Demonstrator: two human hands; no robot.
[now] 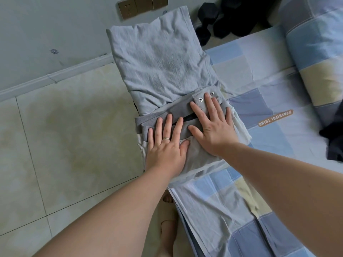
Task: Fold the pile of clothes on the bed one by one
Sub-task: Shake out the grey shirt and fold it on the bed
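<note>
A folded light garment with a grey ribbed collar and metal snaps (200, 154) lies at the bed's left edge. My left hand (167, 143) presses flat on its collar and body, fingers straight, a ring on one finger. Beside it, my right hand (213, 127) lies flat over the collar just below the snaps. A folded pale blue-grey garment (159, 65) lies beyond them, farther along the bed edge. Both hands rest on top; neither grips cloth.
The bed has a blue, white and beige checked sheet (259, 141). A matching rolled quilt (319, 58) sits at the right. Dark clothing (334, 143) lies at the right edge. Black dumbbells (209, 21) stand on the floor beyond the bed. Tiled floor (65, 136) is to the left.
</note>
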